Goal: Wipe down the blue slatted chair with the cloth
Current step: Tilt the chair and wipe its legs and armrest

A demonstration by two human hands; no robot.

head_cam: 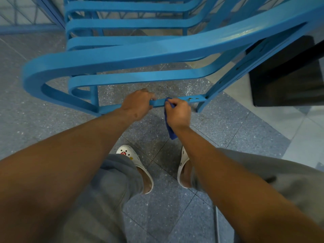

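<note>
From the head view, looking down past both forearms, the blue slatted chair (133,55) fills the upper half of the frame, its curved slats stacked one beyond another and its lowest crossbar (158,103) running left to right just in front of the person's feet. That bar's long axis lies nearly level across the view, rising slightly toward the right, where it meets an upright leg of the frame. The left hand (137,105) grips the bar from above, its fingers (151,97) curled over the far edge, apparently steadying the chair. Just beside it to the right, the right hand (178,112) pinches a dark blue cloth (171,132) against the same bar, fingers closed on the fabric, the loose tail hanging below the wrist. The stretch of bar to the right of the cloth carries brownish spots (191,98), so the right hand is the nearer one, and the likely stroke runs rightward along the bar toward the leg. White clogs (130,155) stand on the speckled grey floor tiles (43,120); a dark panel (287,74) sits at the right.
</note>
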